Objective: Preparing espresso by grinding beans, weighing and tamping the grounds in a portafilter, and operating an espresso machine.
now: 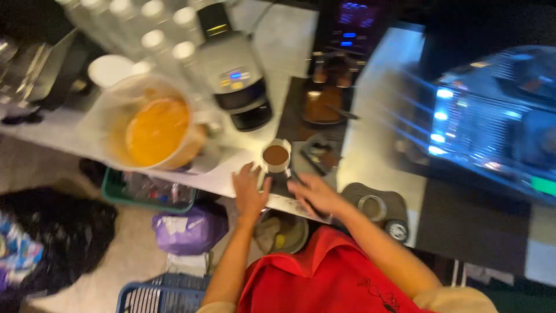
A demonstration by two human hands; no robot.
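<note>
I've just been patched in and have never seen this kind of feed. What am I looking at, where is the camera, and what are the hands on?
There is no machine: a person's bare hands, filmed looking down from a head-worn camera. The picture is blurred. The left hand lies on the white counter beside a small metal cup of brown powder, touching or nearly so. The right hand rests on the dark mat nearby. Neither clearly grips anything. A tub of orange liquid and a grey appliance stand behind.

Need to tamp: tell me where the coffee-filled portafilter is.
The portafilter sits at the counter edge, centre of the head view, between the left hand and right hand.
</note>
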